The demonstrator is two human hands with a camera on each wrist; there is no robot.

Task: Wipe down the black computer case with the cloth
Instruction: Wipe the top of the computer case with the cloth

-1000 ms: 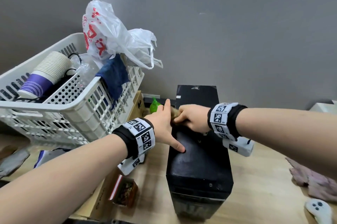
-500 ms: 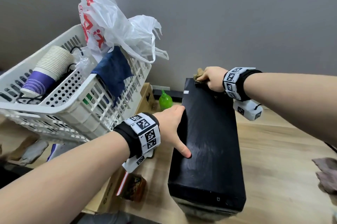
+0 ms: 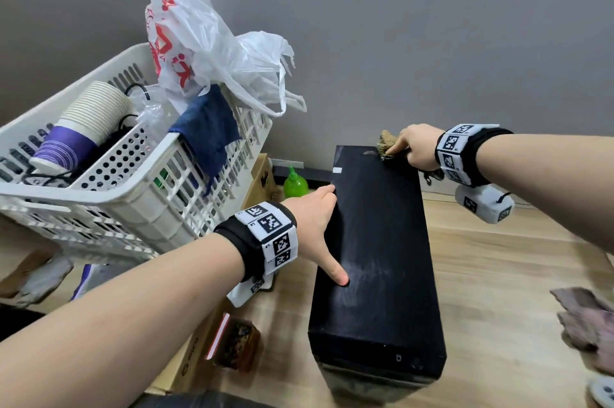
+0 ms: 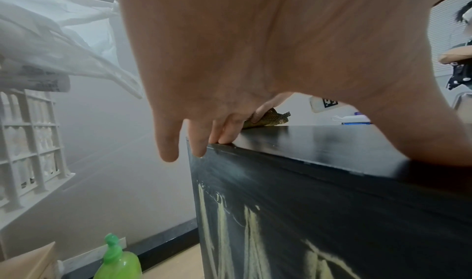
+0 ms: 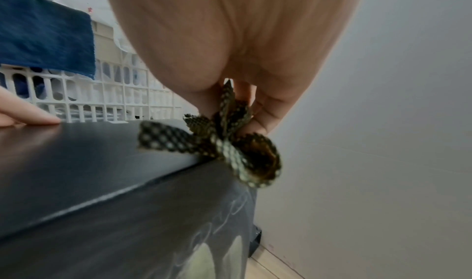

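A: Where is the cloth (image 3: pixel 387 145) right now?

B: Bunched in the right hand (image 3: pixel 417 150), whose fingers are curled round it and pinch it. It sits at the far right corner of the case (image 3: pixel 378 261) top. In the right wrist view a fold hangs over that far edge.

A: And the case itself?

B: It stands upright on the wooden floor (image 3: pixel 498 274), close to the grey wall (image 3: pixel 432 42). Its top is a long strip running from near to far.

A: So which way does the wipe go?

B: I judge it must come back toward the person, along that long axis. The whole unwiped length lies near of the cloth; nothing of the top lies beyond it.

A: The left hand (image 3: pixel 319 228)?

B: Spread, bracing the left edge about midway. The thumb lies flat on the top and the fingers reach down over the left side. It grips nothing.

A: Will it be in the way?

B: Possibly. The thumb reaches onto the left part of the top, so a stroke down the right part should pass it, while a stroke down the left would meet it. The right hand is the only one at the cloth, so the pull is its job.
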